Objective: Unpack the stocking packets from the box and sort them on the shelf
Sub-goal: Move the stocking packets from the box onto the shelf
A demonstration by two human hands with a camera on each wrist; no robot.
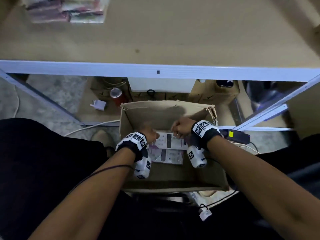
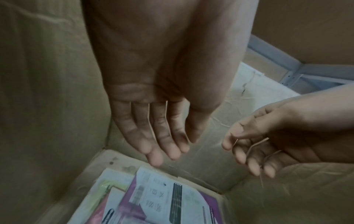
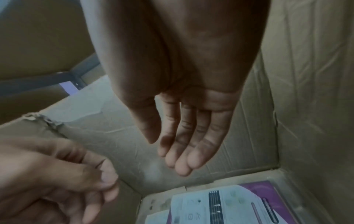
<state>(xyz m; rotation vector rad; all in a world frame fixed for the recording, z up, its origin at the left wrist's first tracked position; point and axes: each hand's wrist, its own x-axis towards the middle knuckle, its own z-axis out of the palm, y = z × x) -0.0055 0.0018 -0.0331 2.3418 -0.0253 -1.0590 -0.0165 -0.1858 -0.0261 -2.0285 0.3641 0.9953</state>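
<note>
Both bare arms reach down into the box (image 1: 138,115). On the near left, the left hand (image 1: 149,135) is loose, a bit curled, and holds nothing. Beside it, the right hand (image 1: 181,129) is loose too, but a thin band (image 2: 256,145) lies over its fingers, and its thumb and first finger seem to pinch it. Flat packets (image 1: 168,150) lie on the box bottom, just under both hands, not touched. Farther off, the shelf (image 1: 173,40) has a pile (image 1: 65,11) of more packs at its far left.

Print on stocking packets (image 1: 168,141) illegible
</note>
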